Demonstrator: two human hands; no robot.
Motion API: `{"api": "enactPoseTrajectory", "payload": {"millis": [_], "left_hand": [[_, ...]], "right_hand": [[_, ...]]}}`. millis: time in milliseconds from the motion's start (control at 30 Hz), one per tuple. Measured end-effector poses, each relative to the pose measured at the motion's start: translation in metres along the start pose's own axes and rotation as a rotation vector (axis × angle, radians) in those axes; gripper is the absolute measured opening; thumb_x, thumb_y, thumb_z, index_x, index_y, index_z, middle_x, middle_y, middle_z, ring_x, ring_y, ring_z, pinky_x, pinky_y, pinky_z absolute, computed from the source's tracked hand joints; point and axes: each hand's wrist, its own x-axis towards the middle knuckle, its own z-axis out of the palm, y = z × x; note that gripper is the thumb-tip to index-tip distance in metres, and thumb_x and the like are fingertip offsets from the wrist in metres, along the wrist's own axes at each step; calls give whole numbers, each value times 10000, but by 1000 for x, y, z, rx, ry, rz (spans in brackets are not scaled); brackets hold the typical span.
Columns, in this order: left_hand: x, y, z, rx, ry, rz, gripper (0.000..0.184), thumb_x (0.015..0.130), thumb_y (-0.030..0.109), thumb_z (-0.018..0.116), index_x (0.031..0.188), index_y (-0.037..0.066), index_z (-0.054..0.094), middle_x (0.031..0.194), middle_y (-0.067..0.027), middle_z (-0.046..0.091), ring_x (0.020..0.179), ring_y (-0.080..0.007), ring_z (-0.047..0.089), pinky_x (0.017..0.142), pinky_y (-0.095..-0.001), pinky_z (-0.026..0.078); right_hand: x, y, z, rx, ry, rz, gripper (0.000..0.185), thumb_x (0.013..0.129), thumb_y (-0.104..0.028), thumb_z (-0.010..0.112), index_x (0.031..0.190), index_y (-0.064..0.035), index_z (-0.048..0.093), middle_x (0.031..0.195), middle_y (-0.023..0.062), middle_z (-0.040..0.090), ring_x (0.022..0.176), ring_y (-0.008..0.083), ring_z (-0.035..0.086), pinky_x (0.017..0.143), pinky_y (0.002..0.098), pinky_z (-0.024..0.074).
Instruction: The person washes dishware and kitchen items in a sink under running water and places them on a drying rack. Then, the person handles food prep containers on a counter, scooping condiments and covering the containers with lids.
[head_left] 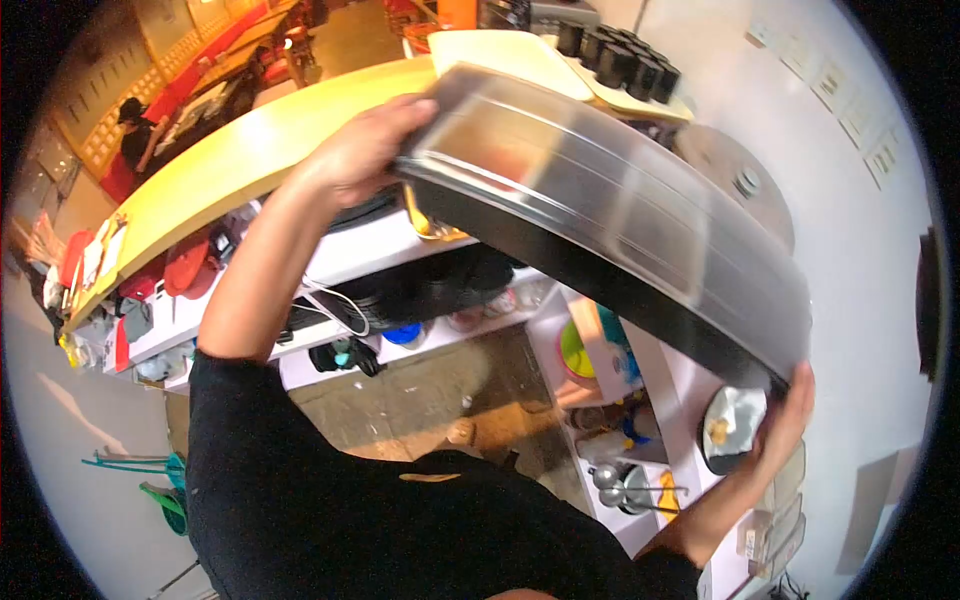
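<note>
A long black condiment box (600,270) with a clear lid (640,190) is held up in front of me, slanting down to the right. Through the lid a pale compartment with something reddish shows, blurred. My left hand (370,150) is closed on the box's left end, thumb at the lid's edge. At the lower right end my right hand (783,425) grips the corner, its fingers partly hidden. Just beside that hand, a dark plate (728,462) bears white paper (742,415) with a small brownish piece on it.
A yellow counter (250,130) curves along the left. Black cups (620,60) stand on a tray at the back, near a round metal lid (735,180). Shelves below hold black plates (400,295) and ladles (610,485). Farther off, a person (140,135) sits at a table.
</note>
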Motion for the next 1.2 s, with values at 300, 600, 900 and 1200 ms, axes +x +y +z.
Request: {"api": "enactPoseTrajectory", "payload": {"millis": [300, 600, 900, 1200], "left_hand": [[-45, -6, -284, 121, 506, -4, 393, 897, 367, 373, 1096, 63, 520, 1005, -33, 568, 892, -123, 526, 812, -274, 410], [-69, -69, -495, -93, 166, -16, 468, 886, 264, 418, 1283, 33, 330, 1261, -115, 420, 1115, -215, 444, 943, -334, 367], [19, -98, -568, 484, 486, 307, 564, 791, 83, 498, 1307, 49, 271, 1222, -96, 434, 979, -204, 503, 825, -307, 432], [78, -259, -324, 974, 707, 340, 338, 798, 103, 490, 1116, -3, 444, 1069, -120, 529, 885, -188, 539, 744, -272, 444]], "right_hand": [[9, 22, 394, -140, -499, -814, 334, 887, -291, 402, 1005, 14, 474, 932, 226, 502, 836, 356, 513, 723, 431, 427], [-72, -6, 606, -149, -794, -676, 209, 741, -200, 487, 796, -33, 600, 812, 177, 603, 773, 317, 591, 694, 420, 458], [-16, -3, 667, -340, -892, -383, 443, 792, -277, 533, 1073, 59, 467, 1008, 261, 527, 926, 384, 527, 766, 418, 443], [-106, 179, 229, -386, -1167, -595, 174, 828, -172, 453, 771, -21, 517, 769, 160, 554, 740, 332, 541, 649, 412, 416]]}}
